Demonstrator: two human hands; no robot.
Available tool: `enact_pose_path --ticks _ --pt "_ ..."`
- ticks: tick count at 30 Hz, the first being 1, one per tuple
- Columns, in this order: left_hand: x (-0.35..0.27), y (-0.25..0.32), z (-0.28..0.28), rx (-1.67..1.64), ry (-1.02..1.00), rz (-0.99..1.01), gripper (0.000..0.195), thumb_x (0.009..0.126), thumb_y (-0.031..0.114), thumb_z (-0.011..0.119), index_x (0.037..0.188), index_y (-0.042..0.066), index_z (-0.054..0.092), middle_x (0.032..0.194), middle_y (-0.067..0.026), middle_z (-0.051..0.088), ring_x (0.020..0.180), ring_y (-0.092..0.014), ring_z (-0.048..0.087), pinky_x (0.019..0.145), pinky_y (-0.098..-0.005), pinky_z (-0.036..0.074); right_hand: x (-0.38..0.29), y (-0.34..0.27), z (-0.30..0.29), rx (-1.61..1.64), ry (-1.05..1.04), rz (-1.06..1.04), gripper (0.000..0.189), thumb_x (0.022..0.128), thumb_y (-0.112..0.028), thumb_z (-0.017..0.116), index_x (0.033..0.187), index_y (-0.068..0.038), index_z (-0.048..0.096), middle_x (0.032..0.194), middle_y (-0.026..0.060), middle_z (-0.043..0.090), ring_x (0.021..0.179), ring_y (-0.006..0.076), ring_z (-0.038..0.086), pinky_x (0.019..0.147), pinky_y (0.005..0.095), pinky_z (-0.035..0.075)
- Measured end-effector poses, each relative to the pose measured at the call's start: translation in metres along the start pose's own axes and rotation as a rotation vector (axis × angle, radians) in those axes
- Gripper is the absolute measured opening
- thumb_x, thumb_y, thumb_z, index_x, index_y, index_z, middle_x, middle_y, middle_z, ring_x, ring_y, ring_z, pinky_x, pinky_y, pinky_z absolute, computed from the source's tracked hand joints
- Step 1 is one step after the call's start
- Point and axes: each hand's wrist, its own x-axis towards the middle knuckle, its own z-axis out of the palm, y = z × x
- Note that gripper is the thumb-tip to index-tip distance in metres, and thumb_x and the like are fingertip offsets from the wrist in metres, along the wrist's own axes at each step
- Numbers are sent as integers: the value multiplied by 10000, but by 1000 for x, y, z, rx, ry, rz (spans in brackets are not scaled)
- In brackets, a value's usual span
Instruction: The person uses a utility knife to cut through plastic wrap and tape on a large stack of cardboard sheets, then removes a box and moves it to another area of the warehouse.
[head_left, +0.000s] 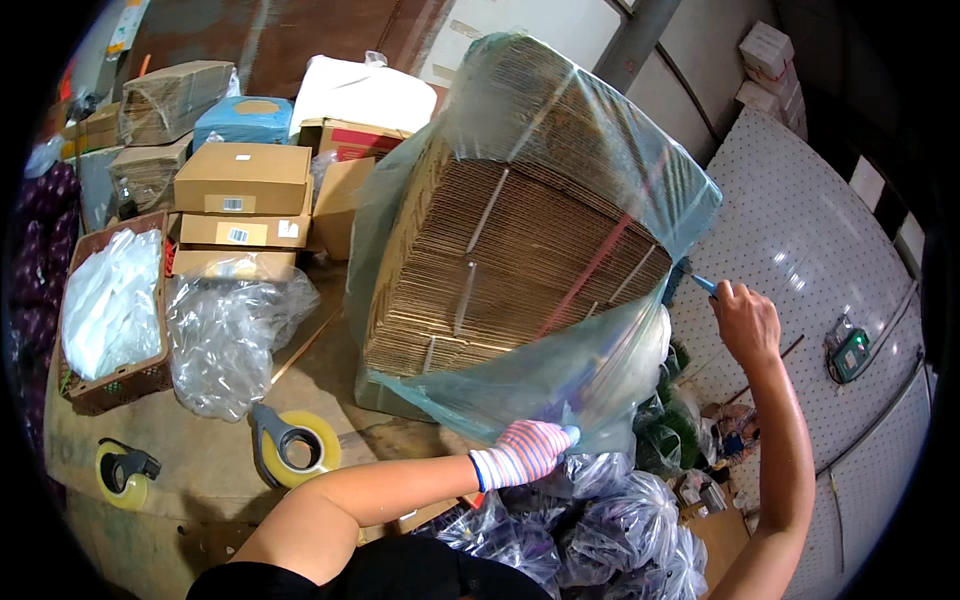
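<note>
A tall stack of flattened corrugated cardboard boxes (480, 255) stands on a wooden surface, with straps across it. Greenish clear plastic film (600, 150) covers its top and sides and gapes open across the near face. My left hand (525, 452), in a striped knit glove, grips the lower edge of that film and draws it taut toward me. Bare, my right hand (746, 319) is closed around a slim blue tool (702, 284) at the stack's right corner, beside the film. The tool's tip is too small to make out; it may be a cutter.
Two tape dispensers (300, 448) (124, 474) lie at the left. Behind them are a brown plastic crate (112, 386) of white plastic, crumpled clear plastic (225, 337) and stacked cartons (244, 180). Plastic-wrapped bundles (607, 525) crowd close below my left hand.
</note>
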Motion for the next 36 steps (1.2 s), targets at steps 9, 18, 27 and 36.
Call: enact_pose_path --ticks 9,18,27,36 --pt "-15 -10 33 12 -45 18 180 710 94 536 885 53 551 667 -166 568 654 -362 576 549 -444 452 18 -6 35 119 51 -37 212 816 -269 586 859 -86 488 705 58 549 686 227 601 596 351 477" --pt "-22 -13 49 114 -113 -10 159 818 166 452 851 48 554 692 -163 578 644 -350 577 556 -453 450 0 27 125 252 153 27 198 835 -233 571 860 -69 462 721 89 521 661 275 565 585 381 458" --pt "-28 -22 88 287 -237 -75 152 841 184 440 823 63 531 666 -156 572 601 -345 581 511 -457 456 -82 46 195 233 -75 251 193 858 -245 542 880 -70 462 720 113 548 633 300 581 538 409 451" --pt "-23 -22 87 294 -252 -133 149 807 186 463 830 63 544 675 -155 574 640 -348 590 544 -456 463 -45 -12 163 553 309 170 210 806 -215 606 923 -67 513 716 100 562 627 285 581 526 384 453"
